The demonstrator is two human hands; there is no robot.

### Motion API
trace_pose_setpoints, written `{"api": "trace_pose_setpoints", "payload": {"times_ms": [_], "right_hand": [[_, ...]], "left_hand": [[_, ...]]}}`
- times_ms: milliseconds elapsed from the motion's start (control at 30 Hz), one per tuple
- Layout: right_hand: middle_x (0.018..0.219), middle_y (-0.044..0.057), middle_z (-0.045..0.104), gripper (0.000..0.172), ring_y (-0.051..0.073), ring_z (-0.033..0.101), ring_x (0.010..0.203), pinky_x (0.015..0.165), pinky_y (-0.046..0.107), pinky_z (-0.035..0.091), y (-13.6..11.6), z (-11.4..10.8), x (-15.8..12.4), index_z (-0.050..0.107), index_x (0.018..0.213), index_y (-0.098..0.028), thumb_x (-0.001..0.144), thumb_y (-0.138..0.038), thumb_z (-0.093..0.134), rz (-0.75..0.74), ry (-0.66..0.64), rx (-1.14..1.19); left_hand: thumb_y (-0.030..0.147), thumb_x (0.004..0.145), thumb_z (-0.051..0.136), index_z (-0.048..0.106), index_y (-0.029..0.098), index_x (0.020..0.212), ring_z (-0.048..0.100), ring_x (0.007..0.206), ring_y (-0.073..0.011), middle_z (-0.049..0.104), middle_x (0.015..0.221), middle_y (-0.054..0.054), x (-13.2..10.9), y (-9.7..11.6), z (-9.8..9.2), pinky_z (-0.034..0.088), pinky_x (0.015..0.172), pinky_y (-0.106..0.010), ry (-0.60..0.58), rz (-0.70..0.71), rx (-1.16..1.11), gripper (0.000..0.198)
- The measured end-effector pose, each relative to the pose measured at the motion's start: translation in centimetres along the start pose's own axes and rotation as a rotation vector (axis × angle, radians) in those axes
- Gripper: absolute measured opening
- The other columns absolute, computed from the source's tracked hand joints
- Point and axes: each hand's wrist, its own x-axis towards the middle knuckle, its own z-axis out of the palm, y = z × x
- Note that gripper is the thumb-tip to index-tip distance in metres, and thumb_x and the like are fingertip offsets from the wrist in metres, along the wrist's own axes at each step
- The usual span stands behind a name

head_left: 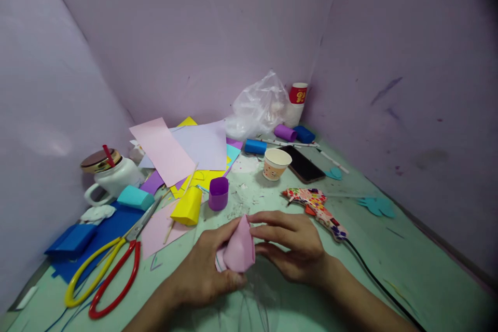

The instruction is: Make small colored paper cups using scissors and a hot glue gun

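Observation:
My left hand (206,264) is wrapped around a rolled piece of pink paper (240,249), its thumb below and fingers above. A pale edge with a thin dark line shows at the left end of the roll; what it belongs to is partly hidden. From the right, my right hand (291,244) has its fingertips against the paper's upper and right edge, fingers bent and close together. Just beyond the hands stand a purple paper tube (218,194) and a yellow paper tube (187,206). A floral hot glue gun (315,205) lies beyond my right hand.
Scissors (132,233) with red and yellow handles lie left, near a white mug (116,179). Behind are paper sheets (202,145), a paper cup (275,165), a phone (303,164), a plastic bag (257,106) and stacked cups (298,104). The black cord (379,280) crosses the right side.

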Motion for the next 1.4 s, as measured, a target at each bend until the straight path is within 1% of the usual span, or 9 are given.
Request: {"api": "trace_pose_setpoints", "payload": {"times_ms": [167, 300, 467, 633, 833, 900, 1067, 1200, 1400], "right_hand": [[0.098, 0.015, 0.072, 0.025, 0.017, 0.070, 0.086, 0.075, 0.021, 0.055, -0.1, -0.1, 0.1, 0.068, 0.100, -0.011, 0.075, -0.009, 0.068, 0.010, 0.024, -0.001], [0.085, 0.011, 0.071, 0.015, 0.015, 0.068, 0.076, 0.068, 0.021, 0.053, -0.4, -0.5, 0.3, 0.069, 0.087, -0.011, 0.074, -0.016, 0.070, 0.039, -0.029, 0.048], [0.087, 0.009, 0.066, 0.018, 0.014, 0.063, 0.069, 0.060, 0.023, 0.048, -0.7, -0.8, 0.2, 0.070, 0.082, -0.013, 0.075, -0.029, 0.070, 0.149, -0.266, 0.112], [0.090, 0.008, 0.069, 0.017, 0.016, 0.066, 0.078, 0.065, 0.024, 0.047, -0.8, -0.8, 0.0, 0.067, 0.094, -0.015, 0.078, -0.020, 0.064, 0.206, -0.507, 0.224], [0.082, 0.002, 0.067, 0.009, 0.014, 0.062, 0.075, 0.067, 0.023, 0.045, -1.5, 0.0, 0.0, 0.065, 0.084, -0.018, 0.076, -0.022, 0.063, 0.261, -0.739, 0.234], [0.073, 0.000, 0.064, 0.005, 0.012, 0.058, 0.066, 0.062, 0.021, 0.042, -1.7, 0.3, -0.1, 0.063, 0.077, -0.018, 0.078, -0.021, 0.059, 0.230, -0.739, 0.212], [0.070, 0.000, 0.063, 0.023, 0.012, 0.056, 0.063, 0.059, 0.022, 0.041, -1.8, 0.8, -0.3, 0.064, 0.077, -0.018, 0.083, -0.040, 0.059, 0.257, -0.663, 0.200], [0.066, 0.000, 0.063, 0.036, 0.013, 0.056, 0.058, 0.055, 0.023, 0.041, -1.9, 1.0, -0.3, 0.064, 0.073, -0.018, 0.081, -0.053, 0.058, 0.344, -0.649, 0.139], [0.071, 0.002, 0.066, 0.021, 0.014, 0.058, 0.059, 0.053, 0.024, 0.041, -1.8, 0.9, 0.0, 0.067, 0.082, -0.019, 0.089, -0.024, 0.047, 0.242, -0.509, 0.031]], "left_hand": [[0.035, 0.063, 0.072, 0.046, 0.024, 0.134, 0.053, 0.107, -0.0266, 0.060, 0.123, -0.004, 0.2, -0.1, -0.3, 0.041, 0.095, -0.037, -0.027, -0.014, -0.116, 0.076], [0.040, 0.061, 0.073, 0.051, 0.022, 0.130, 0.053, 0.099, -0.0259, 0.064, 0.105, -0.002, 0.4, 0.3, -0.6, 0.041, 0.089, -0.036, -0.110, -0.016, -0.073, 0.075], [0.037, 0.059, 0.074, 0.060, 0.021, 0.117, 0.052, 0.086, -0.0202, 0.063, 0.100, 0.000, 0.3, 0.7, -1.2, 0.041, 0.075, -0.028, -0.217, -0.038, -0.104, 0.062], [0.037, 0.056, 0.074, 0.065, 0.018, 0.103, 0.051, 0.079, -0.0172, 0.063, 0.092, 0.001, 0.4, 0.6, -1.7, 0.040, 0.070, -0.027, -0.265, -0.053, -0.090, 0.051], [0.042, 0.058, 0.070, 0.065, 0.018, 0.111, 0.055, 0.082, -0.0196, 0.066, 0.099, -0.003, 0.4, 0.5, -1.7, 0.042, 0.074, -0.031, -0.348, -0.055, -0.145, 0.058], [0.042, 0.060, 0.070, 0.064, 0.017, 0.112, 0.056, 0.082, -0.0205, 0.067, 0.099, -0.004, 0.4, 0.7, -1.7, 0.043, 0.075, -0.032, -0.356, -0.029, -0.118, 0.058], [0.040, 0.064, 0.068, 0.061, 0.015, 0.117, 0.058, 0.091, -0.0242, 0.066, 0.107, -0.008, 0.1, 1.0, -1.5, 0.044, 0.083, -0.036, -0.313, 0.005, -0.061, 0.058], [0.028, 0.067, 0.066, 0.062, 0.016, 0.110, 0.060, 0.084, -0.0214, 0.067, 0.098, -0.005, -0.1, 1.3, -0.9, 0.046, 0.075, -0.032, -0.241, -0.002, 0.064, 0.045], [0.021, 0.071, 0.066, 0.057, 0.019, 0.114, 0.056, 0.092, -0.0220, 0.062, 0.102, -0.006, -0.1, 1.7, -0.3, 0.045, 0.082, -0.036, -0.021, 0.030, 0.296, 0.044]]}}
